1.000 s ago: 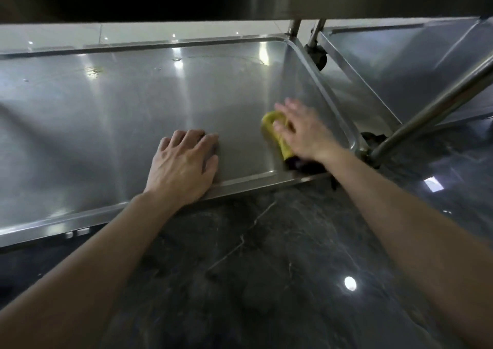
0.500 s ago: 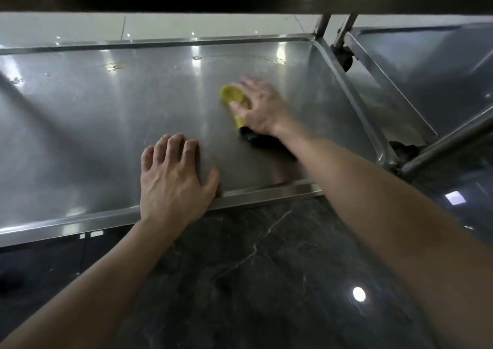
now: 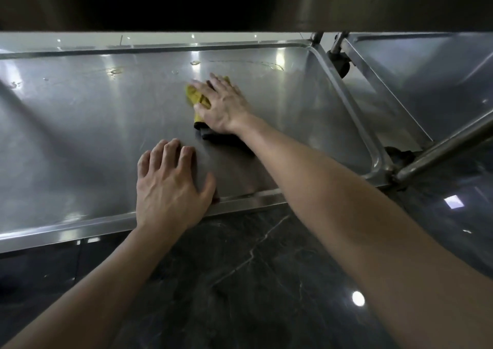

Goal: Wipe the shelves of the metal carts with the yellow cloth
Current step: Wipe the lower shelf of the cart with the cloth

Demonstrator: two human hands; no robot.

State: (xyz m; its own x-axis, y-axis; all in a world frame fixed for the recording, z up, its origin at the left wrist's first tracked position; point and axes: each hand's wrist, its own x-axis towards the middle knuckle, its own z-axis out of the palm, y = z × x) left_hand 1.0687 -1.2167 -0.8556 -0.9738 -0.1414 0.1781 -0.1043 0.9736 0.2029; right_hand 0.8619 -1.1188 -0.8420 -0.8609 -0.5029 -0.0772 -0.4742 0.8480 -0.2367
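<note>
As the yellow cloth has been swept inward across the shelf under the flat right hand, coverage is extended; the left hand is laid flat, released.

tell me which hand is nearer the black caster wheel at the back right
Right. The right hand presses the yellow cloth on the shelf, left of and in front of the caster wheel; the left hand rests flat at its front rim, farther off.

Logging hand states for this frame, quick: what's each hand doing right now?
Left hand: open, flat on the cart shelf.
Right hand: open, pressing the yellow cloth onto the shelf.
</note>
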